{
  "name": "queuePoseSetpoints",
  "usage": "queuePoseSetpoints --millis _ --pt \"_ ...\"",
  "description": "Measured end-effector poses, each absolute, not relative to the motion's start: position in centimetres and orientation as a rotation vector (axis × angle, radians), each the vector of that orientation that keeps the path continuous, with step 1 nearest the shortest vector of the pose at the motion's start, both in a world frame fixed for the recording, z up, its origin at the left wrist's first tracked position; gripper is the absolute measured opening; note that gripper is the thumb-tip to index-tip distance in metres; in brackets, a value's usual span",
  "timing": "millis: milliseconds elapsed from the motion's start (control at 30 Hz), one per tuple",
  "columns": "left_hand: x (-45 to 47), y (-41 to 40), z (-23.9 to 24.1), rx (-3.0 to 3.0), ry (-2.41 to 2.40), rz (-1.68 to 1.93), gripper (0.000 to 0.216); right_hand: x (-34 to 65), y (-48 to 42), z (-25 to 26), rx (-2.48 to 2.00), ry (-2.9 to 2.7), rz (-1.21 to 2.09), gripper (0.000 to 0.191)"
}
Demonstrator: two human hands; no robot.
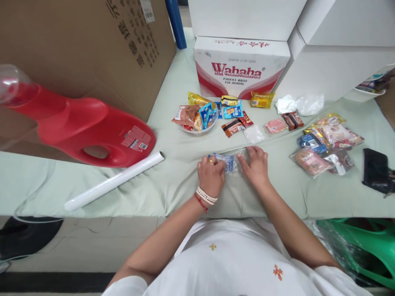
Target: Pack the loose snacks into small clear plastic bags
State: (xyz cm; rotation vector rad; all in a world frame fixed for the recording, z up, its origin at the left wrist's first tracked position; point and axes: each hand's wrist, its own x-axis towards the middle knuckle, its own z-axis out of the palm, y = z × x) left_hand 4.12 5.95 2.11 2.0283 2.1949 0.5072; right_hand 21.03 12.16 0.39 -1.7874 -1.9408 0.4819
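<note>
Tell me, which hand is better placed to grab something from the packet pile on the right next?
Probably the right hand: it is nearer the packet pile. The left hand is farther away, curled over the blue-and-clear wrapper.

We count two: left hand (211,176), right hand (255,166) | one packet (228,162) between them | one red jug (123,125) | one white tube (114,181) | one brown carton (92,49) | one Wahaha box (239,68) | one clear bowl (200,131) | one black case (375,170)
</note>
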Motion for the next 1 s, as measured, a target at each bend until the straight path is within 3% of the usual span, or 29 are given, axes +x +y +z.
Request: queuePoseSetpoints --millis 233,367,467,533,700,833,1000 --pt "3.8 5.9 1.0 1.876 2.232 0.778 0.012 20.3 13.4 2.7 -1.934 -2.23 0.656 0.056" --pt "3.4 6.7 -0.2 1.67 2.304 0.901 0.053 21.9 11.6 2.7 -1.791 -2.413 0.707 0.054" --pt "3.5 6.9 -0.5 1.687 2.288 0.912 0.046 22.6 9.8 2.2 -1.71 -2.289 0.586 0.033" --pt "4.0 6.8 -0.4 1.711 2.236 0.986 0.039 22.4 8.7 2.0 -1.641 -2.152 0.553 0.028" --pt "5.4 5.9 -0.3 1.841 2.165 0.999 0.015 20.7 6.5 2.3 -1.35 -1.86 0.93 0.032" --pt "6.2 5.6 -0.9 2.109 2.049 1.015 0.011 20.6 5.6 1.6 -1.25 -1.626 1.252 0.043" --pt "8.4 3.7 -0.6 2.257 1.522 1.189 0.043 22.9 4.7 0.2 -1.359 -1.542 1.222 0.058"
